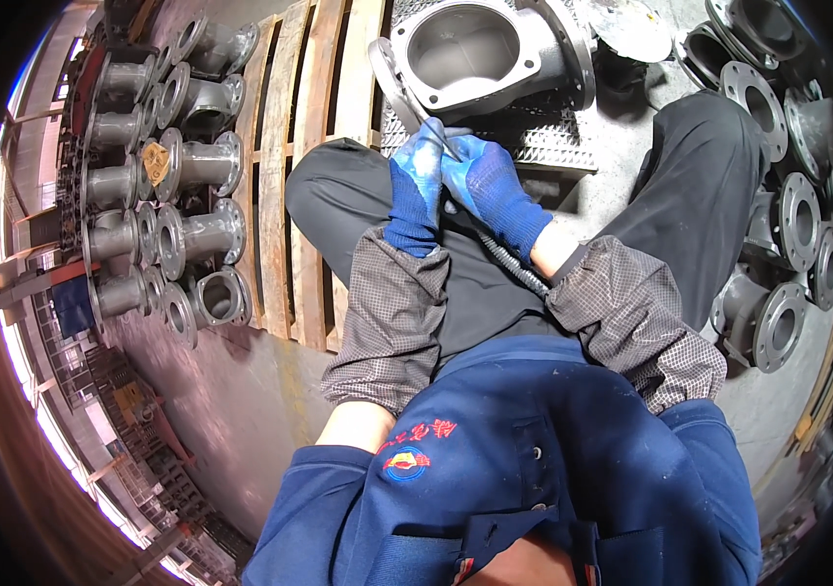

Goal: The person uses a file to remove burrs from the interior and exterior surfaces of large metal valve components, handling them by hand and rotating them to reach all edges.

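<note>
My left hand (418,174), in a blue glove, closes around a slim dark hand tool (449,146) that points up at the large grey flanged pipe fitting (480,96). Beside it my right hand (491,186), gloved too, is wrapped on the same tool. Most of the tool is hidden by the gloves, so its exact kind cannot be made out. A ribbed hose (509,259) runs from under my hands across my lap. The fitting rests on a patterned metal plate (558,154), its square flanged mouth facing up and a round flange at each side.
Wooden pallet slats (275,176) lie to the left. Beyond them stand rows of grey flanged pipe pieces (204,164), one with a yellowish patch. More flanged fittings (783,322) stand close on my right. A pale round-topped stand (631,29) is beyond the large fitting.
</note>
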`<state>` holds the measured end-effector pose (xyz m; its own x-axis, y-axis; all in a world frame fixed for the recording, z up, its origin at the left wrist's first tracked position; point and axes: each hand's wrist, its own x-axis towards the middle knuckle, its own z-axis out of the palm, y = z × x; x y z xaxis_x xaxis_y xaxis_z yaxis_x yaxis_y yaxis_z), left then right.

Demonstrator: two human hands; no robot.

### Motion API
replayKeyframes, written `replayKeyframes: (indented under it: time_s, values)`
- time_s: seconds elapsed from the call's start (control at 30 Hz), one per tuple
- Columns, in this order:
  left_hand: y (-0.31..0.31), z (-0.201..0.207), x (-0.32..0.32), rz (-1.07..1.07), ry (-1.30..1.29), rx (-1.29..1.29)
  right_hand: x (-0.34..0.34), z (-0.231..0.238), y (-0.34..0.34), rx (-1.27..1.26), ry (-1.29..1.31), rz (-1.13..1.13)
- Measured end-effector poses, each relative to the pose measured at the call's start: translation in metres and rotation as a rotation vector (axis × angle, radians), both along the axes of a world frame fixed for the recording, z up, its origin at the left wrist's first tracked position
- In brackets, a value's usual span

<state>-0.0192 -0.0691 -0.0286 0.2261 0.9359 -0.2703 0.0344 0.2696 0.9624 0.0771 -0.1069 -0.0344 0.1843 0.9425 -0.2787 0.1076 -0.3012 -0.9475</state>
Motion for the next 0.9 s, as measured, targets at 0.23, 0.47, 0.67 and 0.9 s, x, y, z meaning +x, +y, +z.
replayKeyframes:
  time_s: [0.23, 0.47, 0.67, 0.9]
  values:
    - [-0.002, 0.007, 0.001, 0.042, 0.024, -0.056, -0.007, -0.015, 0.005, 0.031, 0.066, -0.049]
    - [0.0, 0.014, 0.003, 0.026, 0.092, -0.075, -0.007, -0.014, 0.005, 0.01, 0.071, -0.043]
    - [0.001, 0.012, 0.001, 0.026, 0.094, -0.095, -0.008, -0.003, 0.003, 0.027, 0.064, -0.066]
    - [-0.002, 0.015, -0.001, 0.006, 0.082, -0.084, -0.003, 0.011, 0.0, -0.012, 0.049, -0.038]
